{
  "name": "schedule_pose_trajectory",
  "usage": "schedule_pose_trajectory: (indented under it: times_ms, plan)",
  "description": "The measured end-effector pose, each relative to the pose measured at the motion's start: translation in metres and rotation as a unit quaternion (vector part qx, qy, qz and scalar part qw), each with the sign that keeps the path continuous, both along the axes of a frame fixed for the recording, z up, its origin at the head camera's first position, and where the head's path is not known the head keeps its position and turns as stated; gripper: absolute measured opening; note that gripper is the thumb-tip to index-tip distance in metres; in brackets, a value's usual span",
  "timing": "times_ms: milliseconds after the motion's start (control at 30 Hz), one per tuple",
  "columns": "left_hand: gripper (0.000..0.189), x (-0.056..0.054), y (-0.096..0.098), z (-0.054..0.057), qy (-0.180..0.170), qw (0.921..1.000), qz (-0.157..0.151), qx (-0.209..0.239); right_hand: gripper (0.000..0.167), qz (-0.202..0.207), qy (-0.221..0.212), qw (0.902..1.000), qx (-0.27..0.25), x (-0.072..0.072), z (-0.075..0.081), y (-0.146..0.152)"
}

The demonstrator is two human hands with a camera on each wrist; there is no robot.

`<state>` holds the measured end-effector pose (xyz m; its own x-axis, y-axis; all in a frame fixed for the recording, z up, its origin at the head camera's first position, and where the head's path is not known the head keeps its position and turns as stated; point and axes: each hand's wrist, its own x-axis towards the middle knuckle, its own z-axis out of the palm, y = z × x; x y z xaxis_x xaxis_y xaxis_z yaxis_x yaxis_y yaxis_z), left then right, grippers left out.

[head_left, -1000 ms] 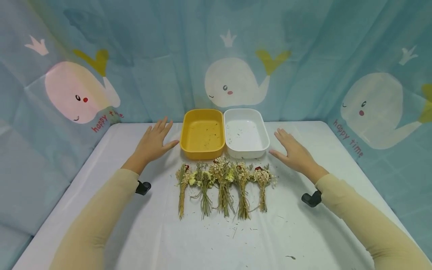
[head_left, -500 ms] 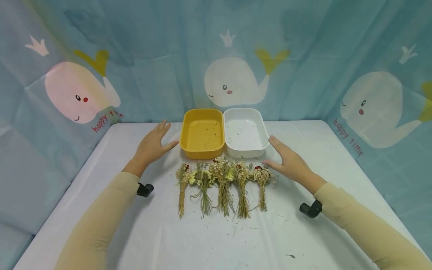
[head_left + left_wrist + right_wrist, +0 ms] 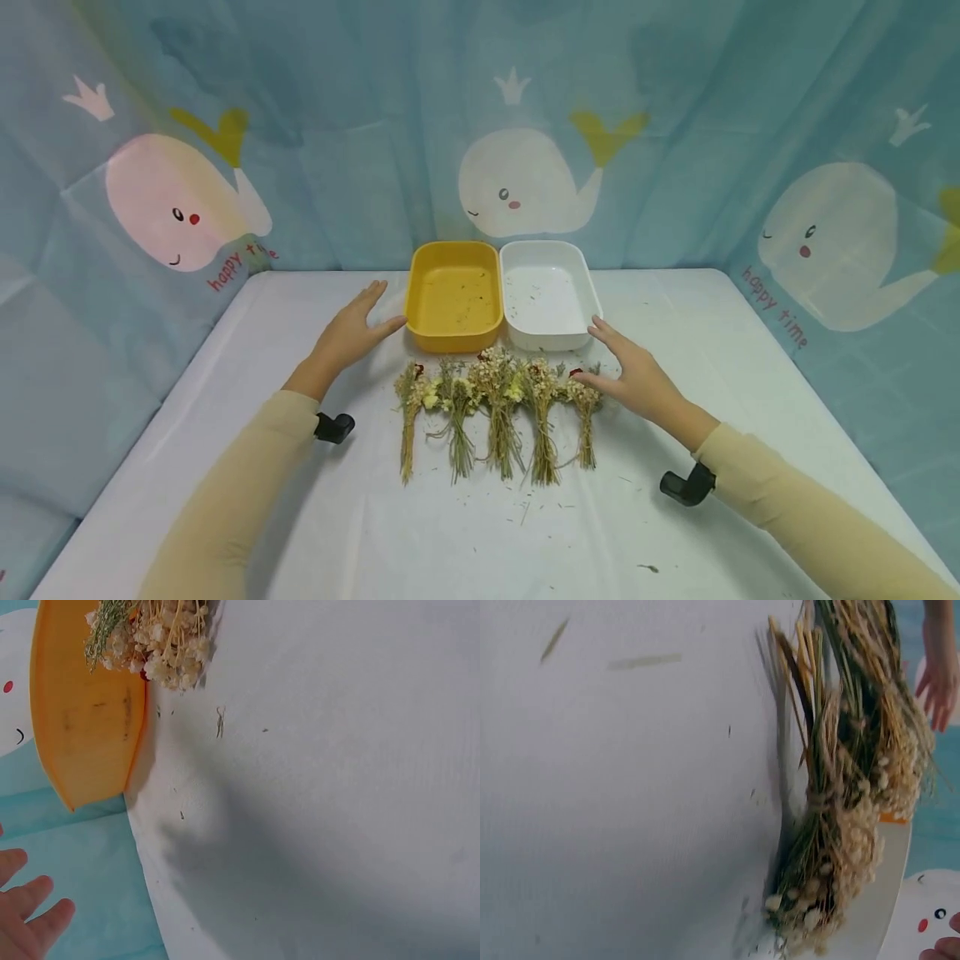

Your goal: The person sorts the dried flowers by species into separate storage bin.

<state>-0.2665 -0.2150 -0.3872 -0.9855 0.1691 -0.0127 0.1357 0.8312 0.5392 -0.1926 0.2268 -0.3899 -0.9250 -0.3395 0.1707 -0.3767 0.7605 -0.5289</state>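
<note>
Several bunches of dried flowers lie in a row, heads toward two boxes; the leftmost bunch [image 3: 407,437] and rightmost bunch [image 3: 586,433] are slim. My left hand [image 3: 347,340] hovers left of the yellow box [image 3: 454,343], fingers extended and thumb near its side. My right hand [image 3: 641,379], also extended, is over the right end of the row, its thumb in front of the rightmost bunch's flower heads. The index finger overlaps the corner of the white box [image 3: 551,342]; contact cannot be told. Neither hand holds anything. Fingertips [image 3: 52,919] show in the left wrist view.
Both boxes stand side by side at the back of the white-covered table [image 3: 480,550], with dry bits inside. Loose stem scraps and a dark leaf bit [image 3: 648,568] lie in front. A blue whale-print curtain [image 3: 360,167] closes the back and sides.
My right hand has come inward and nearer, from beside the white box to the rightmost bunch. The left hand has drawn back slightly and shifted right. The bunches and boxes stay put.
</note>
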Motion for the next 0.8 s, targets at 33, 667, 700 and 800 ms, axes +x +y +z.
schedule_pose_trajectory:
  times_ms: [33,667,700,800]
  plan:
    - [0.098,0.000,0.001,0.000,-0.001,1.0000,-0.001,0.002,0.085,0.002,0.002,1.0000,-0.002,0.001,0.000,-0.002]
    - [0.085,0.004,0.012,-0.013,-0.055,0.9726,0.058,0.218,0.075,0.002,0.015,0.9968,-0.078,0.026,-0.025,-0.022]
    - [0.083,0.005,0.013,-0.014,-0.063,0.9645,0.060,0.249,0.074,-0.002,0.013,0.9969,-0.077,0.027,-0.025,-0.023]
    - [0.082,0.006,0.015,-0.015,-0.081,0.9454,0.061,0.310,0.072,-0.012,0.002,0.9967,-0.080,0.030,-0.025,-0.026]
